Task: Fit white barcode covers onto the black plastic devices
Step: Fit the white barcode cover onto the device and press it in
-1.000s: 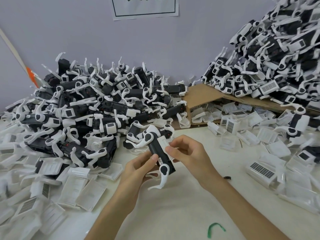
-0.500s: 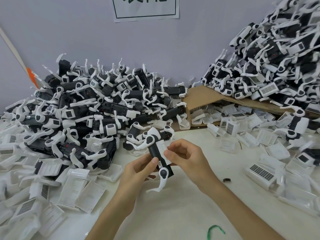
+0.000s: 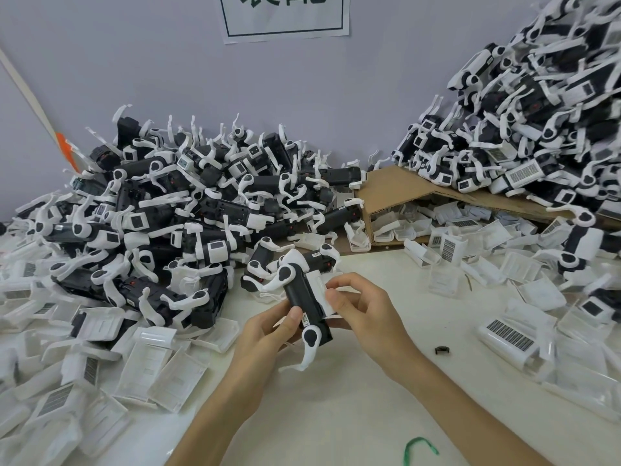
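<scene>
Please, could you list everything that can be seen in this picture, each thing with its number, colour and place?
held device: one, black with white clips, above the table centre
white cover: one, white, against the held device's right side
device pile: many, black and white, rear left by the wall
second device pile: many, black and white, rear right, on the cardboard
loose covers: many, white, some with barcodes, table left and right
cardboard: one, brown, rear centre, bent over some covers
paper sign: one, white, on the wall
small part: one, black, table right of the hands
strip: one, green, table front
table: one, off-white
left hand: grips the held device
right hand: pinches the white cover
</scene>
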The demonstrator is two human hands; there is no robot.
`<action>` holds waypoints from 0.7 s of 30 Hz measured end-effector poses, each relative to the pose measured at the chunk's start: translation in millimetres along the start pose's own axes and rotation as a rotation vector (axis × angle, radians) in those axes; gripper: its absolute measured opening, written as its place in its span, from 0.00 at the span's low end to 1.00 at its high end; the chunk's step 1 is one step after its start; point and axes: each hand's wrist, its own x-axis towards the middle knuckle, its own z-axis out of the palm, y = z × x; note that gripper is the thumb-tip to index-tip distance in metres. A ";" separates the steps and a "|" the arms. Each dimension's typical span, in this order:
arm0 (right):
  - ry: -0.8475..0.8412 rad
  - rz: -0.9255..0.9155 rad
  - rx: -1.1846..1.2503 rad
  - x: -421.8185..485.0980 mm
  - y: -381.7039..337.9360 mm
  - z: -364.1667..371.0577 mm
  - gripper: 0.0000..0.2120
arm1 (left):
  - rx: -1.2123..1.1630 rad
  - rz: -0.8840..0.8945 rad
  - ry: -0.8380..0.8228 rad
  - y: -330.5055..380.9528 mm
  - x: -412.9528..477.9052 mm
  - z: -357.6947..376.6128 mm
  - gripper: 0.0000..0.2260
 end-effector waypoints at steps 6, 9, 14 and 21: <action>0.004 -0.046 -0.064 -0.5 -0.5 1.3 0.02 | -0.003 0.033 -0.021 -1.5 1.2 -1.3 0.17; -0.008 -0.033 -0.051 -0.7 -1.9 -0.6 0.02 | 0.014 0.038 -0.034 -2.4 1.2 -1.8 0.17; 0.007 -0.073 -0.179 -3.0 -0.7 2.7 0.02 | 0.028 0.050 -0.027 -2.7 2.3 -3.3 0.16; 0.006 -0.119 -0.240 -5.8 -2.4 4.4 0.03 | 0.068 0.087 -0.033 -4.8 2.3 -2.9 0.15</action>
